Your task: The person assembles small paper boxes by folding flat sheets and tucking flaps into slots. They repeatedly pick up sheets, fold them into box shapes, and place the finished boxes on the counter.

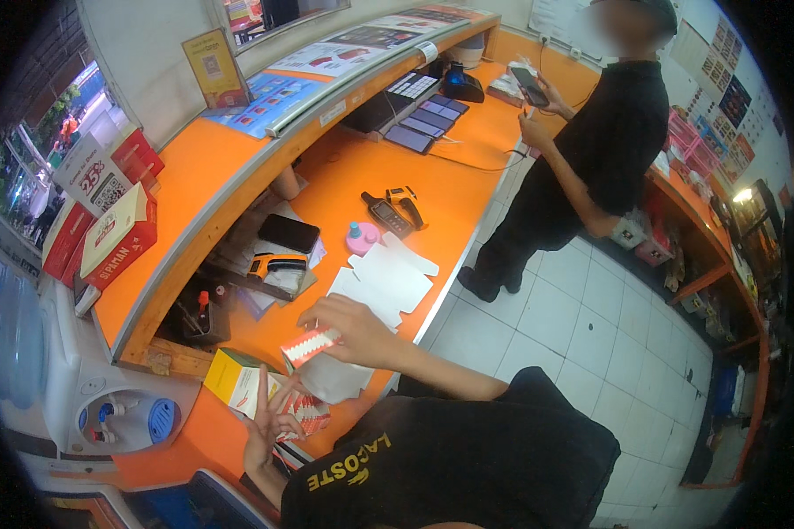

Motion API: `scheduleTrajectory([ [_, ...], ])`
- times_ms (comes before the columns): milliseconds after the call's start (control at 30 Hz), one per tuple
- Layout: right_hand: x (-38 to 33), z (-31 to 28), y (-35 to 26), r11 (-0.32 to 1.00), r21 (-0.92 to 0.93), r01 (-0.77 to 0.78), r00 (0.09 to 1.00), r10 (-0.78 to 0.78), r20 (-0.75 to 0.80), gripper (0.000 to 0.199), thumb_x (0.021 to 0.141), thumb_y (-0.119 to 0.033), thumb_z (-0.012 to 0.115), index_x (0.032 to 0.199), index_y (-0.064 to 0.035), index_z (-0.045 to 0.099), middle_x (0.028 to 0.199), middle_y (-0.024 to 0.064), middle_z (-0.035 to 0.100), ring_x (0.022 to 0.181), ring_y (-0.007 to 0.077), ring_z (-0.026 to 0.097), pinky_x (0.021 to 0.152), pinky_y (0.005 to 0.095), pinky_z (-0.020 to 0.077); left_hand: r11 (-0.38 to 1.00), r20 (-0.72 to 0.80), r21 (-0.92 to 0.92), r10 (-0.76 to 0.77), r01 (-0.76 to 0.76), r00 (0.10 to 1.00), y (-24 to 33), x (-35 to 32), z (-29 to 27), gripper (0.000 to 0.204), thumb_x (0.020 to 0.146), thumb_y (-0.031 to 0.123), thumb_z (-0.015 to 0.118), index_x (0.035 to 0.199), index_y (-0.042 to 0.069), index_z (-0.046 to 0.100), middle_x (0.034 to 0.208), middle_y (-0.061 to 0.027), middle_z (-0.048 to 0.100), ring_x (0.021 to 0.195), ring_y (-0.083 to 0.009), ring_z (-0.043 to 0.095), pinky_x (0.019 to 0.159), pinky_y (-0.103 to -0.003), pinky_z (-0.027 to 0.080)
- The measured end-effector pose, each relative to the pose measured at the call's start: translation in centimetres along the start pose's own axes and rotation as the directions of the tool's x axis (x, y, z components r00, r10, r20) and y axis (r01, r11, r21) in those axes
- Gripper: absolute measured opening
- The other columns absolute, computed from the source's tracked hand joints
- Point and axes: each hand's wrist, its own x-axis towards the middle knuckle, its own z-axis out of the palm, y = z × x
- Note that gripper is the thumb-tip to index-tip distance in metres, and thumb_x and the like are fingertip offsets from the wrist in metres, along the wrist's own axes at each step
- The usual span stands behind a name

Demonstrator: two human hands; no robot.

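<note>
My right hand [348, 328] is closed on a small red-and-white patterned box [309, 346], held above the orange counter. Lower down, my left hand [269, 425] has its fingers spread, next to a pile of red-and-white patterned cartons [305, 414]. Whether its fingertips touch that pile is hard to see. A yellow-and-white box [235, 379] stands just beyond the left hand. Flat white die-cut card [386, 284] lies past my right hand, and another whitish sheet [335, 381] is under my right wrist.
On the orange counter [344, 189] are a black phone [288, 233], an orange-black device [278, 264], a pink bottle [362, 238] and a handheld radio [386, 214]. Several tablets [410, 137] sit farther back. A person [609, 132] stands right, holding a phone. A water dispenser [88, 388] is left.
</note>
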Motion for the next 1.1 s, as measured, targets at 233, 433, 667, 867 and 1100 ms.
scheduleTrajectory([
  [233, -0.3, -1.6, 0.9, 0.993, 0.011, -0.119, 0.993, 0.118, 0.01, 0.042, 0.069, -0.003, 0.068, 0.11, -0.0078, 0.06, 0.099, 0.0096, 0.064, 0.092, 0.0271, 0.063, 0.081, 0.0368, 0.0513, 0.999, 0.08, -0.022, 0.03, -0.028, 0.996, 0.2, 1.6, 0.8, 0.107, 0.081, 0.085, 0.022, 0.156, 0.01, 0.009, 0.135, -0.0195, 0.036, 0.114, -0.029, 0.051, 0.088, -0.034, 0.046],
  [433, -0.1, -1.9, 1.2, 0.963, -0.128, -0.236, 0.959, 0.252, 0.129, 0.045, 0.071, -0.005, 0.069, 0.115, -0.0079, 0.059, 0.099, 0.0094, 0.064, 0.093, 0.0273, 0.064, 0.081, 0.0372, 0.051, 0.974, 0.173, -0.134, 0.207, -0.185, 0.963, 0.3, 2.4, -0.2, 0.104, 0.083, 0.083, 0.023, 0.155, 0.009, 0.013, 0.153, -0.021, 0.028, 0.128, -0.0311, 0.049, 0.093, -0.035, 0.046],
  [667, 1.2, 2.0, -1.3, 0.976, 0.165, -0.144, 0.968, 0.104, 0.23, 0.042, 0.072, -0.008, 0.075, 0.112, -0.0068, 0.06, 0.094, 0.0077, 0.063, 0.089, 0.0243, 0.064, 0.079, 0.0344, 0.0504, 0.921, -0.227, 0.317, 0.306, -0.226, 0.925, 0.5, 3.7, 0.2, 0.095, 0.091, 0.07, 0.04, 0.153, 0.002, 0.017, 0.161, -0.0162, 0.01, 0.148, -0.0252, 0.017, 0.112, -0.038, 0.025],
  [867, 0.8, 5.9, -4.2, 0.942, 0.293, -0.165, 0.986, 0.146, 0.085, 0.039, 0.073, -0.009, 0.076, 0.109, -0.007, 0.06, 0.109, 0.0106, 0.056, 0.1, 0.0263, 0.059, 0.083, 0.035, 0.0486, 0.882, -0.353, 0.236, 0.47, -0.409, 0.809, 0.1, 3.2, 2.1, 0.05, 0.1, 0.032, 0.047, 0.138, -0.001, 0.048, 0.136, -0.0185, 0.053, 0.129, -0.0253, 0.045, 0.11, -0.037, 0.03],
  [1100, 0.7, 5.5, -4.7, 0.904, 0.426, -0.035, 0.998, 0.014, 0.054, 0.047, 0.08, -0.013, 0.072, 0.122, -0.0064, 0.051, 0.125, 0.0138, 0.047, 0.12, 0.0274, 0.049, 0.092, 0.0374, 0.0453, 0.797, -0.627, 0.545, 0.593, -0.259, 0.505, 1.1, 4.0, 3.5, 0.037, 0.1, 0.031, 0.051, 0.102, -0.003, 0.065, 0.084, -0.0081, 0.063, 0.078, -0.0161, 0.057, 0.072, -0.031, 0.043],
])
